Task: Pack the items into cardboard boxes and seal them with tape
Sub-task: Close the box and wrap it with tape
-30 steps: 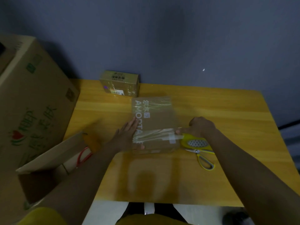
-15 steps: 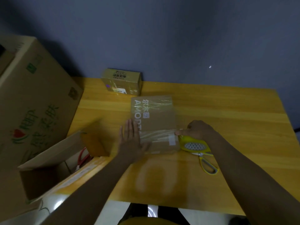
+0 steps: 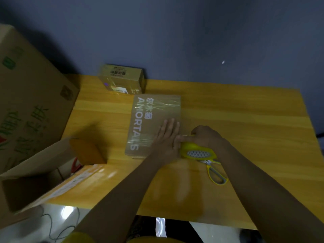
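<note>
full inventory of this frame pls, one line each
flat box: 1, brown, white lettering, taped, table centre
small box: 1, brown, far table edge by the wall
tape dispenser: 1, yellow, right of the flat box
scissors: 1, yellow handles, on the table by the dispenser
open carton: 1, brown, left of the table
big carton: 1, brown, green print, far left
table: 1, wood
cable: 1, on the floor, bottom left
left hand: flat on the flat box
right hand: gripping the dispenser

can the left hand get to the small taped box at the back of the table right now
Probably yes. The left hand lies flat and holds nothing, and the flat printed box between it and the small taped box is low enough to reach over.
</note>
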The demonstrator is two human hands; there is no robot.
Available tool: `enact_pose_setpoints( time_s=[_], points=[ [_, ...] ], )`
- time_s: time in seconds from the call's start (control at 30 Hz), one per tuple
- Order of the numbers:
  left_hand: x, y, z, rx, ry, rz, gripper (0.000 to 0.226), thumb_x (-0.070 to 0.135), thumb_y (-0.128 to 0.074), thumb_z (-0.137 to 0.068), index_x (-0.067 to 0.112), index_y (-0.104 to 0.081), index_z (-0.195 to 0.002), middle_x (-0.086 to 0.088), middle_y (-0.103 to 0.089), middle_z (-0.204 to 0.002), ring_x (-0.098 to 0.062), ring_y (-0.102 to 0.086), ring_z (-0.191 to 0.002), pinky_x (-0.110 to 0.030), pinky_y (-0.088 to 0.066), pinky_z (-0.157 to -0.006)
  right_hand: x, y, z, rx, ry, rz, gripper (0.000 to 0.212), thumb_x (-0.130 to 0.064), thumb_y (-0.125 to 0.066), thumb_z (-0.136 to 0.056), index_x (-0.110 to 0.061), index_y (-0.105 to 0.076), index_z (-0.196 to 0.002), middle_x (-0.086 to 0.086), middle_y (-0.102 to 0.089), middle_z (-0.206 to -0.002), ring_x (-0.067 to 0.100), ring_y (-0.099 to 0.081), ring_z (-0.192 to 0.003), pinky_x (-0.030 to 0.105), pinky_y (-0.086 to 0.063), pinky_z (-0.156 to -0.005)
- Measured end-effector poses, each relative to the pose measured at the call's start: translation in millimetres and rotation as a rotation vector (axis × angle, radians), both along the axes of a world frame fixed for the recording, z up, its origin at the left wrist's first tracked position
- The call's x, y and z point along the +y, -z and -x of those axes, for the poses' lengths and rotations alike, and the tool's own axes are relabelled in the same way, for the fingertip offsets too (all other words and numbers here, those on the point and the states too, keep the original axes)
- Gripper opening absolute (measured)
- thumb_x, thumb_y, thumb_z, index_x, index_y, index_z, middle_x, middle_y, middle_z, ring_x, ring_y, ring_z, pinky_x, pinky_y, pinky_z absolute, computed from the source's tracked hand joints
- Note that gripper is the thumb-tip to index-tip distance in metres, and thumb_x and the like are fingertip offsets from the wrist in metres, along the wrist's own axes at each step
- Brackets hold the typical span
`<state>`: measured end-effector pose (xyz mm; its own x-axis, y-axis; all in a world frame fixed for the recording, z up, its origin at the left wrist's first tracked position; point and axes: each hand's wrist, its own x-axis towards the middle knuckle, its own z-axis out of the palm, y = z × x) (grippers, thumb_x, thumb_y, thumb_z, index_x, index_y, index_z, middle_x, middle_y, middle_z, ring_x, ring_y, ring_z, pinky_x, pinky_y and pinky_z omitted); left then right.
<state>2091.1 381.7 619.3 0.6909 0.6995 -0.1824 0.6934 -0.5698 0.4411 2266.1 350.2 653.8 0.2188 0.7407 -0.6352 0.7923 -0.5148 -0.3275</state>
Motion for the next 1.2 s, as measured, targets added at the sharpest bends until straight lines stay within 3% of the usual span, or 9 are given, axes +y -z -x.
enact_pose_setpoints(
  time_s=[0.1, 0.23, 0.33, 0.4, 0.53, 0.77, 0.87, 0.97, 1.2],
  points=[
    [-2.1, 3.3, 6.1, 0.087, -0.122, -0.159, 0.053, 0.043, -0.022, -0.102, 0.031, -0.001, -0.150, 0.008, 0.015, -0.155, -0.021, 0.015, -0.147, -0.041, 0.015, -0.115, -5.3, 5.3, 2.2, 0.036, 0.028, -0.048, 0.099, -0.098, -0.038, -0.047, -0.017, -0.067, -0.094, 0.000, -0.065, -0.097, 0.021, -0.061, -0.092, 0.032, -0.042, -0.066],
    [-3.3, 2.5, 6.5, 0.109, -0.151, -0.167, 0.055, 0.048, -0.021, -0.101, 0.034, 0.004, -0.148, 0.009, 0.016, -0.155, -0.021, 0.014, -0.147, -0.045, 0.017, -0.114, -31.3, 17.3, -14.3, 0.286, 0.229, -0.121, 0.101, -0.088, -0.059, -0.048, -0.018, -0.064, -0.121, 0.003, -0.058, -0.132, 0.023, -0.056, -0.117, 0.040, -0.047, -0.094],
    [0.7, -4.0, 8.6, 0.150, -0.073, -0.048, 0.089, 0.083, -0.014, -0.079, 0.035, 0.015, -0.148, 0.009, 0.033, -0.149, -0.021, 0.027, -0.143, -0.049, 0.024, -0.109, -47.1, 25.6, -19.4, 0.363, 0.403, -0.189, 0.099, -0.084, -0.066, -0.049, -0.014, -0.065, -0.119, 0.005, -0.062, -0.127, 0.022, -0.060, -0.112, 0.042, -0.050, -0.092],
    [2.3, -10.8, 14.2, 0.229, 0.067, -0.005, 0.120, 0.097, -0.029, -0.058, 0.035, 0.021, -0.147, 0.004, 0.039, -0.148, -0.030, 0.034, -0.139, -0.059, 0.022, -0.107, -47.2, 28.9, -12.5, 0.276, 0.371, -0.240, 0.096, -0.083, -0.060, -0.057, -0.012, -0.063, -0.122, 0.005, -0.061, -0.126, 0.023, -0.058, -0.113, 0.036, -0.048, -0.089],
    [5.8, -26.6, 12.7, 0.464, 0.246, -0.137, 0.128, 0.076, -0.066, -0.062, 0.038, 0.023, -0.146, -0.008, 0.035, -0.153, -0.048, 0.028, -0.137, -0.073, 0.001, -0.105, -46.8, 28.7, -5.1, 0.128, 0.297, -0.249, 0.095, -0.089, -0.052, -0.059, -0.018, -0.064, -0.121, 0.003, -0.064, -0.123, 0.022, -0.060, -0.109, 0.032, -0.048, -0.083],
    [22.4, -58.3, -20.2, 0.695, 0.467, -0.223, 0.103, 0.052, -0.072, -0.075, 0.018, -0.011, -0.151, -0.008, 0.014, -0.160, -0.044, 0.004, -0.144, -0.064, -0.031, -0.104, -52.9, 24.9, -4.3, 0.082, 0.308, -0.277, 0.076, -0.078, -0.060, -0.068, -0.019, -0.065, -0.115, 0.005, -0.066, -0.115, 0.022, -0.062, -0.099, 0.033, -0.050, -0.080],
    [21.0, -60.9, -29.1, 0.679, 0.630, -0.401, 0.088, 0.052, -0.057, -0.088, 0.001, -0.017, -0.148, -0.018, -0.014, -0.156, -0.035, -0.016, -0.143, -0.054, -0.015, -0.116, -51.1, 12.8, -10.2, -0.069, 0.279, -0.301, 0.084, -0.080, -0.058, -0.068, -0.018, -0.061, -0.125, 0.004, -0.062, -0.126, 0.024, -0.058, -0.113, 0.033, -0.046, -0.086],
    [21.6, -63.4, -36.8, 0.613, 0.652, -0.463, 0.085, 0.057, -0.054, -0.087, -0.001, -0.026, -0.142, -0.017, -0.029, -0.147, -0.032, -0.028, -0.136, -0.052, -0.017, -0.115, -43.4, -11.2, -21.7, -0.162, 0.194, -0.286, 0.095, -0.085, -0.052, -0.066, -0.015, -0.057, -0.130, 0.004, -0.061, -0.128, 0.025, -0.059, -0.112, 0.034, -0.046, -0.081],
    [10.7, -87.2, -21.8, 0.026, 0.268, -0.235, 0.100, 0.080, -0.058, -0.066, 0.010, -0.037, -0.134, -0.008, -0.036, -0.140, -0.030, -0.028, -0.130, -0.044, -0.030, -0.105, -22.3, -92.8, -24.0, -0.383, 0.000, -0.329, 0.081, -0.081, -0.056, -0.067, -0.017, -0.065, -0.115, 0.003, -0.065, -0.117, 0.025, -0.060, -0.107, 0.033, -0.045, -0.078]
  ],
)
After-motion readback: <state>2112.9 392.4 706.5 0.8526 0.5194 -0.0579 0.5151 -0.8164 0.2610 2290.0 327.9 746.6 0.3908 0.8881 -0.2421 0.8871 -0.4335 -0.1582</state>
